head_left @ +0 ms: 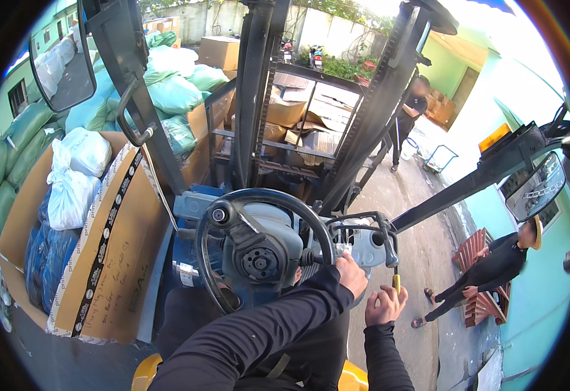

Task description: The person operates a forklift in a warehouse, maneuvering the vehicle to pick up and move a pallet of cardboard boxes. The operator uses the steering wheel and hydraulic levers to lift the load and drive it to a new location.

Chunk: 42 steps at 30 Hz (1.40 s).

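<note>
I sit at a forklift's controls, and the black steering wheel [208, 225] is in front of me. My left arm reaches across my body to the wheel's right side. There my left hand [351, 276] is closed at the rim, its fingertips partly hidden. Just right of it, my right hand [385, 305] has its fingers curled at the lower end of a yellow-handled lever [397, 281]. Above both hands lies the grey control panel [362, 246] with several levers. A black spinner knob [219, 214] stands on the wheel's upper left.
Beyond the mast [253, 91] are flattened cardboard boxes [324, 140]. On the left, a large open carton [112, 260] holds white and blue bags, with green sacks [167, 98] piled behind. One person [412, 114] stands ahead right; another in a hat [493, 270] stands nearer, beside red slatted stacks [470, 251].
</note>
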Motion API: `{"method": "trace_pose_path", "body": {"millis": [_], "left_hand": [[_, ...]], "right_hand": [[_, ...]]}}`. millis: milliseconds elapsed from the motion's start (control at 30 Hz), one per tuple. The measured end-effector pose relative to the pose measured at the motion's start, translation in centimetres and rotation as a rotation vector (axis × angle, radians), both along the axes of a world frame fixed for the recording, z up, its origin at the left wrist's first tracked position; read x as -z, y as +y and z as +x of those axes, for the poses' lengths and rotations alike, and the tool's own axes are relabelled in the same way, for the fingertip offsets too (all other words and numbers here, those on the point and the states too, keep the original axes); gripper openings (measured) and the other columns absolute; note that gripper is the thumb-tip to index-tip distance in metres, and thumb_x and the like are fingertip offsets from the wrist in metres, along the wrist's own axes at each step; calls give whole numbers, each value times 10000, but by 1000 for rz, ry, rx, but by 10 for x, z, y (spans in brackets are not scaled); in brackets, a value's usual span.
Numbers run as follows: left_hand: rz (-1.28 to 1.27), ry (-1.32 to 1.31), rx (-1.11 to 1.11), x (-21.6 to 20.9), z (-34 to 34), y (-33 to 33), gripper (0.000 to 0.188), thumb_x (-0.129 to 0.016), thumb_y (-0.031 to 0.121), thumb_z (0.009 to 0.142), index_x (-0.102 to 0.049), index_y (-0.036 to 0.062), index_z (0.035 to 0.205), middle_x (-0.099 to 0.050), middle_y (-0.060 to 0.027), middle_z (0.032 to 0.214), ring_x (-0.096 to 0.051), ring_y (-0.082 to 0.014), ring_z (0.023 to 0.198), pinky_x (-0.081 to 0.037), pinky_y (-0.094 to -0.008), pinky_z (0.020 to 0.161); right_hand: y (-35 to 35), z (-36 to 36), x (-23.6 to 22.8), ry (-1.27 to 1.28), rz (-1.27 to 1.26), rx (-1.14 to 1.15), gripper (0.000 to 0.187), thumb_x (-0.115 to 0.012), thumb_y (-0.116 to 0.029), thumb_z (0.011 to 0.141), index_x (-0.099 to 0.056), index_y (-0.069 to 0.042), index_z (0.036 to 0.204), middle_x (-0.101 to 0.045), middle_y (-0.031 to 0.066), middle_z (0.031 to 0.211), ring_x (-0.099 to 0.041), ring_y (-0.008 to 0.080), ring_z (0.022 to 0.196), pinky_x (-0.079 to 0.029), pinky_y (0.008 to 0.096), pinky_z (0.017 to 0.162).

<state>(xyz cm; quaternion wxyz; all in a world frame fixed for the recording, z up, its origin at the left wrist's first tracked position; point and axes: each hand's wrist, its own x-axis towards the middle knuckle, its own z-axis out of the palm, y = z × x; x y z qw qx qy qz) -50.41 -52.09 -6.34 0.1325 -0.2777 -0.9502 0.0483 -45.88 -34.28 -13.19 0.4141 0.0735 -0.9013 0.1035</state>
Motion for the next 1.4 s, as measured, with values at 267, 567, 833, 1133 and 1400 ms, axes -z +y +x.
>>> {"method": "trace_pose_path", "body": {"millis": [267,567,833,1133,1400], "left_hand": [[-7,-245,208,-13,2,-11,196,-646,206,861,-819,120,890,-786,-82,905,-757,-293,944,-582,-423,672],[415,245,370,12,0,-14,152,-645,242,770,-675,138,663,-659,-25,623,-671,-230,564,-479,-405,511],[442,196,367,28,-9,-4,138,-656,243,736,-720,126,699,-696,-71,659,-711,-259,626,-516,-427,559],[480,180,365,26,-2,-8,145,-654,255,754,-715,144,684,-687,-69,650,-695,-248,590,-498,-419,541],[500,215,388,18,16,-8,143,-671,257,752,-713,137,686,-677,-58,638,-684,-234,575,-496,-401,529]], "right_hand": [[-3,-4,-1,14,1,14,57,-724,-84,727,-688,-40,723,-715,86,1000,-537,421,1168,-405,521,1059],[2,-26,-6,79,-43,-5,264,-655,-121,881,-678,-28,1127,-699,130,1002,-547,395,1130,-399,501,1048],[-1,-85,-37,71,-197,69,348,-627,-246,997,-678,-49,1279,-720,153,1072,-558,340,1044,-437,471,962],[-11,-76,-39,127,-51,89,221,-681,-261,926,-770,-118,1070,-701,124,1242,-566,402,1268,-412,522,1083],[1,-61,-29,128,-4,162,249,-694,-310,941,-765,-153,1121,-649,112,1359,-462,440,1388,-371,569,1115]]}}
